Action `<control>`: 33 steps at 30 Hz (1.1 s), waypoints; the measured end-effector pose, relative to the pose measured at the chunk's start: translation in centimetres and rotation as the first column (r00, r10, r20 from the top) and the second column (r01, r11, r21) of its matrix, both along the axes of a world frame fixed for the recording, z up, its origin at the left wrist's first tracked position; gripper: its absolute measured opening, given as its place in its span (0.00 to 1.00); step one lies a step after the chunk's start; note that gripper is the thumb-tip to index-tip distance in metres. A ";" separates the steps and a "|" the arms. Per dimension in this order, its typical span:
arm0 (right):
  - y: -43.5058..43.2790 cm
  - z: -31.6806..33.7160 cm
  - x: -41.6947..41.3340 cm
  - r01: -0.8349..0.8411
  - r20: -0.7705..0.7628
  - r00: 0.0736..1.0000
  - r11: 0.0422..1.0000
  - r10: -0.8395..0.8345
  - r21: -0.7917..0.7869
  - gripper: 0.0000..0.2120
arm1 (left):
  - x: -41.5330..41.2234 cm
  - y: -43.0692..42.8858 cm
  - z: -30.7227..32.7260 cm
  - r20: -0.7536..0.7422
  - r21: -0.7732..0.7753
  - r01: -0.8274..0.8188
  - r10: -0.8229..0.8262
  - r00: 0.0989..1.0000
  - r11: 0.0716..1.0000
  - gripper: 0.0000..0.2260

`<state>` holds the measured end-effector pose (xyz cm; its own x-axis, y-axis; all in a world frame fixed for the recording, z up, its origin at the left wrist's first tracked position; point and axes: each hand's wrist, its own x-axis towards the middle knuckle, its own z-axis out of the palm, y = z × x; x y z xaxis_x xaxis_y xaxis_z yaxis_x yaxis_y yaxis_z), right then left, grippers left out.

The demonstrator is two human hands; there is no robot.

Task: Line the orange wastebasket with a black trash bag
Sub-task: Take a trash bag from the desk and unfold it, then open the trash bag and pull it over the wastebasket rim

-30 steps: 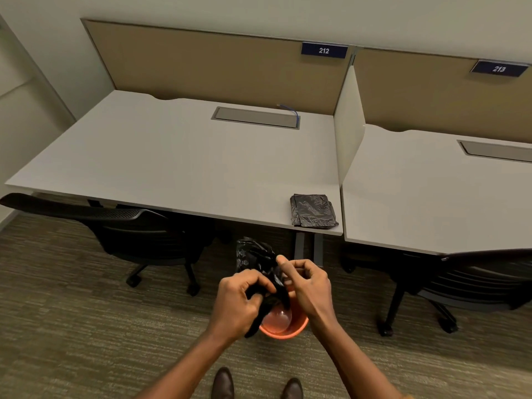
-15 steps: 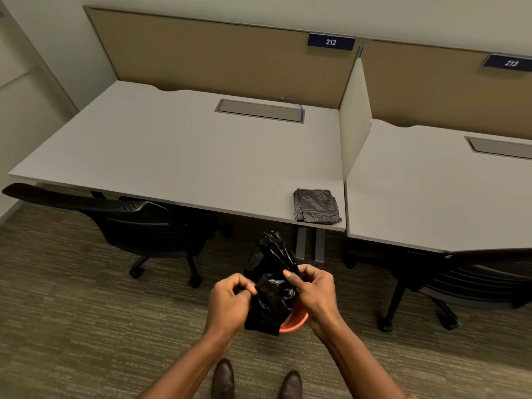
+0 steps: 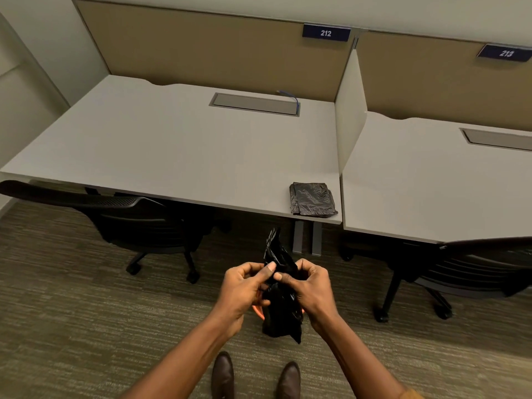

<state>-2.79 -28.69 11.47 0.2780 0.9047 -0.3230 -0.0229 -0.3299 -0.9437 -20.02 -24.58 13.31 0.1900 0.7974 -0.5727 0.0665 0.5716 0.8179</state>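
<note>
A crumpled black trash bag (image 3: 280, 308) hangs between my two hands above the floor. My left hand (image 3: 243, 292) pinches its upper edge from the left, and my right hand (image 3: 309, 287) pinches it from the right, thumbs close together. One pointed corner of the bag sticks up above my fingers. The orange wastebasket (image 3: 258, 310) stands on the carpet directly beneath; only a thin sliver of its rim shows between my left hand and the bag.
A folded stack of black bags (image 3: 312, 198) lies at the near right corner of the white desk (image 3: 172, 156). Black office chairs stand at the left (image 3: 138, 223) and right (image 3: 466, 269). My brown shoes (image 3: 253, 375) are on the carpet below.
The bag has dropped lower and now covers nearly all of the wastebasket. My hands have come closer together on its upper edge, and the view has tilted slightly.
</note>
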 end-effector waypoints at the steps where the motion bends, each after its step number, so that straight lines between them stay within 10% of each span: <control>1: -0.1 -0.1 0.1 -0.013 -0.007 1.000 1.000 0.013 0.007 0.13 | 0.1 -0.1 0.1 0.014 -0.010 0.017 -0.017 1.000 1.000 0.10; 9: -0.4 -1.2 1.4 0.299 -0.117 0.945 0.951 -0.306 -0.075 0.11 | -0.5 -0.2 -0.2 -0.047 0.018 -0.209 0.209 0.977 0.978 0.09; 15: 0.2 -0.2 3.2 0.497 -0.347 0.781 0.853 -0.519 -0.158 0.04 | -3.0 -0.7 -2.2 -0.511 0.125 -0.151 0.195 0.837 0.980 0.12; 21: 0.1 0.6 3.2 0.254 -0.336 0.907 0.966 -0.255 -0.046 0.08 | -2.3 -1.7 -1.5 -0.736 0.330 0.171 0.139 0.663 0.928 0.48; 25: 0.0 0.5 3.1 0.013 -0.204 0.979 0.995 0.008 0.102 0.07 | -0.2 -0.9 -0.4 -0.781 0.487 0.348 0.220 0.584 0.801 0.52; 30: -0.3 1.2 5.0 -0.189 -0.110 0.972 0.968 0.208 0.165 0.09 | -1.0 2.0 -0.2 -0.971 0.220 0.585 0.120 0.206 0.780 0.25; 33: -0.9 2.1 6.9 -0.393 -0.035 0.916 0.913 0.399 0.108 0.15 | -2.6 2.7 -0.2 -0.951 0.279 0.444 0.182 0.249 0.851 0.09</control>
